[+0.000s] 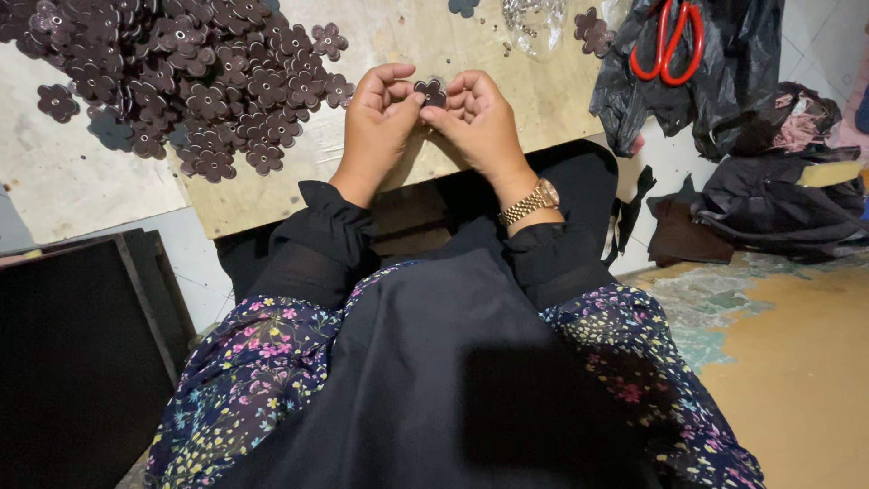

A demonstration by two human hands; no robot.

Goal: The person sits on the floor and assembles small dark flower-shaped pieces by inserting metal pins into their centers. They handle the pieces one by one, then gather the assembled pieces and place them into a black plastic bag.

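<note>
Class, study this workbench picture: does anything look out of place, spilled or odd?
Mostly orderly. Both hands hold one dark flower piece; the rest sit heaped. The red scissors lie on a crumpled black bag, not the board.

Red-handled scissors (667,41) on black plastic bag (724,81), clear plastic bag (536,23), dark board (72,353)
</note>
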